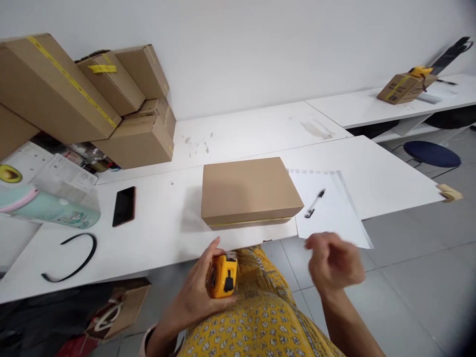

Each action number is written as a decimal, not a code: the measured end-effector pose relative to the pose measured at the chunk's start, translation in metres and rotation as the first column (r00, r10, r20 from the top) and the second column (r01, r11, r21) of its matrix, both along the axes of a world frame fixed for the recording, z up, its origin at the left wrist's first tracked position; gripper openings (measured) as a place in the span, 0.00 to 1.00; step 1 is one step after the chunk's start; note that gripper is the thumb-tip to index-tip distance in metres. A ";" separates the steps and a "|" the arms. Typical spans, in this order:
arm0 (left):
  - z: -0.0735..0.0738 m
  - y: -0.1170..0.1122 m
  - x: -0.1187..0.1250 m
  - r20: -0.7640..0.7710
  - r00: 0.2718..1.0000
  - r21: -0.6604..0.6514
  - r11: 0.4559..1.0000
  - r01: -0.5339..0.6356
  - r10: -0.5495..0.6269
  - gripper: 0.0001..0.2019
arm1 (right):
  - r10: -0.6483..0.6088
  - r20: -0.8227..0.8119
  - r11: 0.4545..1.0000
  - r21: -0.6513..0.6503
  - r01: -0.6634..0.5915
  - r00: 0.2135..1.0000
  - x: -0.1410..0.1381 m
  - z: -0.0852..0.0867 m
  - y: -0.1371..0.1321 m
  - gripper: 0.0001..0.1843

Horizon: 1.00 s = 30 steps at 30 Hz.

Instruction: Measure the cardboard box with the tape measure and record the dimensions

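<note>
The left hand [195, 295] holds a tape measure [229, 275] just in front of the box [249, 191], its fingers gripping the case and hiding part of the left side. The right hand [334, 260], in front and to the right of the box, is blurred; its fingers curl inward, and whether they pinch anything cannot be told. Right of the box, a pen [315, 203] lies on paper [323, 223] whose left edge the box partly hides. Well left of the box, a bottle [70, 212] on the bench [159, 213] is cut off at its cap end.
</note>
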<state>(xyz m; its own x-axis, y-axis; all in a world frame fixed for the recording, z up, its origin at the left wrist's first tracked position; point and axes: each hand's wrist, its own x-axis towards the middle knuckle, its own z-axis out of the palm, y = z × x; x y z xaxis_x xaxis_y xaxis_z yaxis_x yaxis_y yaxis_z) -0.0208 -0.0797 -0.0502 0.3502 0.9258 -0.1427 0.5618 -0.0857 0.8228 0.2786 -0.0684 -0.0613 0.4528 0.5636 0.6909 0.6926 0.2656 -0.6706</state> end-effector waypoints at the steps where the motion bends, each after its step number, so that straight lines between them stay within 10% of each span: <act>1: 0.000 -0.001 -0.005 0.006 0.998 0.035 0.997 -0.062 0.062 0.55 | -0.212 -0.049 0.975 -0.085 0.207 0.976 0.017 -0.005 0.009 0.08; 5: -0.005 0.015 -0.030 -0.045 0.958 0.179 0.946 -0.272 0.284 0.53 | -0.442 0.049 0.714 -0.586 0.384 0.896 0.087 -0.027 0.057 0.17; 10: -0.032 0.054 -0.064 -0.391 0.786 0.369 0.864 -0.342 0.478 0.47 | -0.120 0.252 0.379 -0.882 0.279 0.960 0.124 -0.052 0.099 0.29; 13: -0.046 0.068 -0.077 -0.536 0.668 0.385 0.854 -0.350 0.516 0.41 | 0.018 0.233 0.409 -0.889 0.206 0.972 0.128 -0.061 0.106 0.21; 17: -0.057 0.076 -0.082 -0.587 0.589 0.441 0.830 -0.342 0.555 0.36 | 0.019 0.034 0.643 -0.766 0.014 0.999 0.147 -0.068 0.103 0.24; 20: -0.064 0.082 -0.081 -0.592 0.569 0.486 0.816 -0.312 0.570 0.33 | -0.139 0.094 0.767 -0.619 0.167 0.986 0.172 -0.077 0.095 0.26; 25: -0.080 0.088 -0.080 -0.537 0.579 0.571 0.770 -0.286 0.613 0.31 | -0.436 0.237 0.627 -0.612 0.482 0.868 0.201 -0.091 0.080 0.22; 30: -0.085 0.088 -0.081 -0.525 0.580 0.583 0.760 -0.288 0.623 0.30 | -0.433 0.341 0.514 -0.667 0.539 0.835 0.199 -0.095 0.074 0.19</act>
